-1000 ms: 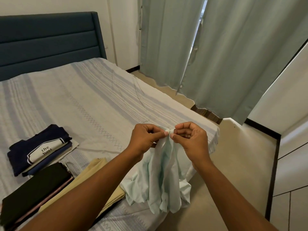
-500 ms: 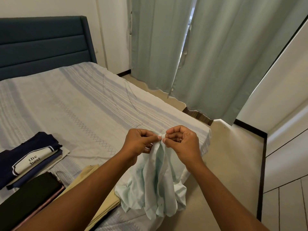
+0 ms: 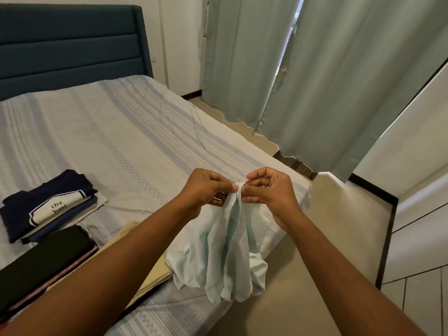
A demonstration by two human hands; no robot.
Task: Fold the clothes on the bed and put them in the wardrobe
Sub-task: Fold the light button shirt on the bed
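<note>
Left hand (image 3: 206, 190) and right hand (image 3: 271, 194) pinch the shirt (image 3: 225, 251) by its bunched top edge, and one slip could slide it off the bed (image 3: 121, 141) toward 5 o'clock!

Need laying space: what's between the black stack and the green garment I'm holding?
A folded yellow garment, crossed by the left forearm, in the head view.

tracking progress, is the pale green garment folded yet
Unfolded: the garment hangs bunched, pinched at its top by the left hand and right hand.
</note>
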